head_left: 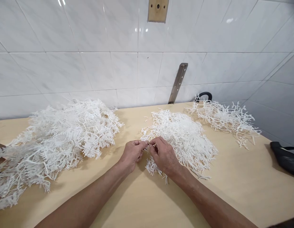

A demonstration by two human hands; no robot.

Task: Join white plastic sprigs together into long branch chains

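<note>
My left hand (133, 153) and my right hand (164, 155) meet over the table, their fingertips pinched almost together. Whatever sits between the fingers is too small and covered to make out. Just behind and to the right of my hands lies a pile of short, thin white plastic pieces (187, 136). A small clump of similar pieces (153, 166) lies partly under my right hand. On the left spreads a large heap of branched white plastic strands (73, 129). Bare branching white stems (224, 115), thinner in number, lie at the far right.
The light wooden table (127, 202) meets a white tiled wall. A perforated metal bracket (178, 83) stands against the wall. A black curved handle (205, 95) shows behind the stems, and a black object (283, 158) lies at the right edge.
</note>
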